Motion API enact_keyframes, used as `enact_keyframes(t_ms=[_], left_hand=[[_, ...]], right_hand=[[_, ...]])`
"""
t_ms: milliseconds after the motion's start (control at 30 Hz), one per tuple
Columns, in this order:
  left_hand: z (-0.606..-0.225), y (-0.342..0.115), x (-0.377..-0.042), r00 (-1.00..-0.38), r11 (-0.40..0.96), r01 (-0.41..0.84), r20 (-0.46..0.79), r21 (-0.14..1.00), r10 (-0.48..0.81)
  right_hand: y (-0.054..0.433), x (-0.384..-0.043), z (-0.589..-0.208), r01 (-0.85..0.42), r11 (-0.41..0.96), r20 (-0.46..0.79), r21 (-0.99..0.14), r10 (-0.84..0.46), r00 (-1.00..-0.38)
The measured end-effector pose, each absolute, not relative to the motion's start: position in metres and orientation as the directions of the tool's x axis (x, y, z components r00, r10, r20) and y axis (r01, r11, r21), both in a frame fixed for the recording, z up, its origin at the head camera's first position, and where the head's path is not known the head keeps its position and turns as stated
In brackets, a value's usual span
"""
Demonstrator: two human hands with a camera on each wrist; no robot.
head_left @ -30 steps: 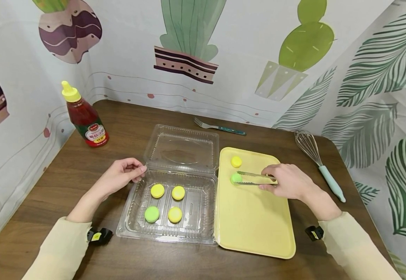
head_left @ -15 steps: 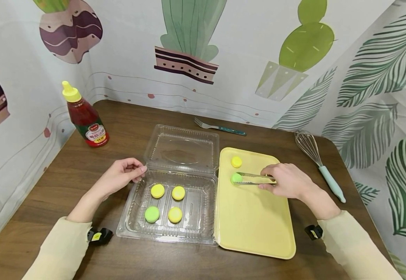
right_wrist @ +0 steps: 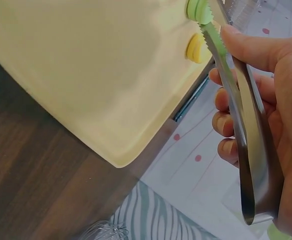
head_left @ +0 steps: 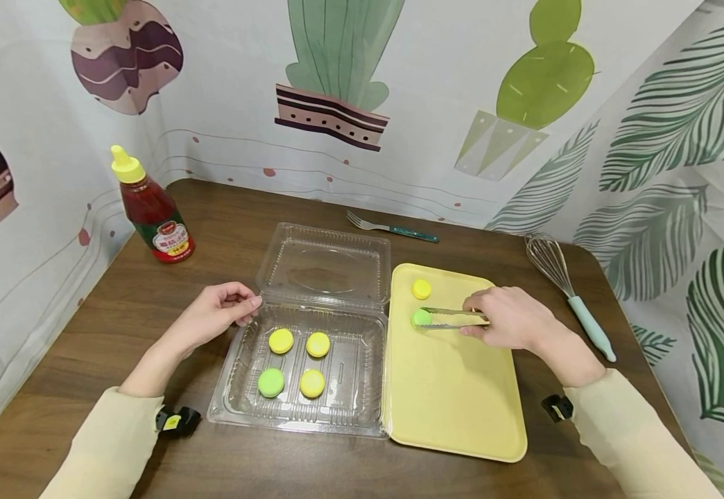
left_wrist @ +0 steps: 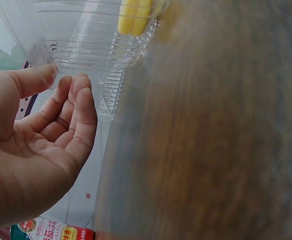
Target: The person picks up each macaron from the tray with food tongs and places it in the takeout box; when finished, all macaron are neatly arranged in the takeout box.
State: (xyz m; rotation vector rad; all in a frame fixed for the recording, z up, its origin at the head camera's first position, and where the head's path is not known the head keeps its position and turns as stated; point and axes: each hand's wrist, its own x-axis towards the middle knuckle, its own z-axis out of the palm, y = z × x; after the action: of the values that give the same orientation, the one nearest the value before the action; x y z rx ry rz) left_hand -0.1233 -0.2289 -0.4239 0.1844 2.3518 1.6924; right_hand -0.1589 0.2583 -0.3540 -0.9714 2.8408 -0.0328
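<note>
right hand [head_left: 512, 319] grips tongs [right_wrist: 268, 185] astride the green macaron [head_left: 421, 318] on the tray [head_left: 455, 398] — seemingly the pick-up step, lifting calling for a steady squeeze — while the left hand [head_left: 214, 313] pinches the box [head_left: 296, 424] rim.

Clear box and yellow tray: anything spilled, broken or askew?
Nothing stands out. The clear box lies open with four macarons inside, the yellow tray sits flat beside it, and tongs in the right hand straddle a green macaron. No spill or damage shows.
</note>
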Motion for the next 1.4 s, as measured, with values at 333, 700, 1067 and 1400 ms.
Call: enact_keyframes(t_ms=[333, 700, 1067, 1400], left_hand=[[-0.424, -0.228, -0.123, -0.962, 0.296, -0.04, -0.117, 0.954, 0.247], [-0.423, -0.228, -0.123, -0.962, 0.304, -0.033, -0.112, 0.952, 0.248], [-0.424, -0.229, -0.124, -0.963, 0.311, -0.032, -0.112, 0.95, 0.244], [-0.424, -0.229, -0.123, -0.964, 0.324, -0.037, -0.119, 0.945, 0.237]], right_hand=[[0.253, -0.163, -0.348, -0.643, 0.765, -0.15, -0.033, -0.64, -0.754], [0.246, -0.163, -0.329, -0.644, 0.764, -0.168, -0.023, -0.638, -0.751], [0.232, -0.161, -0.304, -0.698, 0.716, -0.078, 0.0, -0.696, -0.714], [0.214, -0.158, -0.293, -0.746, 0.665, -0.049, 0.016, -0.745, -0.665]])
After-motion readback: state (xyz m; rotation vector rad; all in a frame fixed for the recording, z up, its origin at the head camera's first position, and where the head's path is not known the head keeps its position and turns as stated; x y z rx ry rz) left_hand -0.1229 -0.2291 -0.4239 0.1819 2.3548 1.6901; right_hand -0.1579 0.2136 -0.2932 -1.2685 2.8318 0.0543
